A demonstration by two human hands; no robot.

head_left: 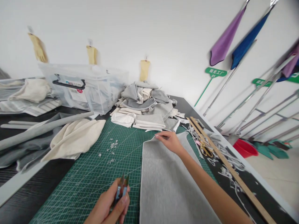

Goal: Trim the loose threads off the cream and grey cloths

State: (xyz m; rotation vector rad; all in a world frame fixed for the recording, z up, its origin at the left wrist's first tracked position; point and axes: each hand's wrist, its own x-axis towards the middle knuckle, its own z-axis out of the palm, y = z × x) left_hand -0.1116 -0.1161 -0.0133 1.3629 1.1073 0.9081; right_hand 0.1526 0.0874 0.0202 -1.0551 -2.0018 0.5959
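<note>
A pair of thread snips with blue handles sits in my left hand, blades pointing up and away from me. My left hand is closed around them, over the green cutting mat. A long grey fabric piece lies on the mat, its far end toward the stacked cloth. My right hand pinches that fabric at its far left corner, and the forearm crosses over the cloth. Small white thread scraps are scattered on the mat to the left of the fabric.
Folded grey and cream cloths are heaped at the mat's back edge. A clear plastic bin stands behind left, near loose fabric. On the right lie wooden rulers, gold-handled scissors and cord scraps. A red basin is on the floor.
</note>
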